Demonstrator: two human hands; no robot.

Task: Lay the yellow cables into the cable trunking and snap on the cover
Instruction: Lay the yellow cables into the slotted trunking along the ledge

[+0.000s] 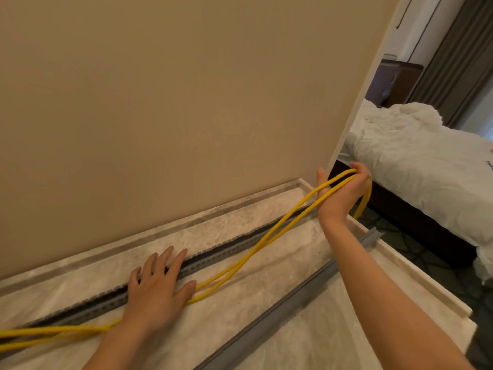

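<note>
On the pale marble ledge (pixel 266 297), the slotted grey plastic trunking (pixel 213 256) is pinned by the left hand (pixel 157 287), spread flat. The two thin yellow cables (pixel 256 249) are gripped at the far right by the right hand (pixel 340 190) — raised, apparently for lowering in. The long grey cover strip (pixel 288 297) lies nearer, unfitted.

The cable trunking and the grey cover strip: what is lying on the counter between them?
In the head view, the yellow cables cross part of that stretch above the marble counter, running from the left hand up to the right hand. Otherwise it is bare.
</note>
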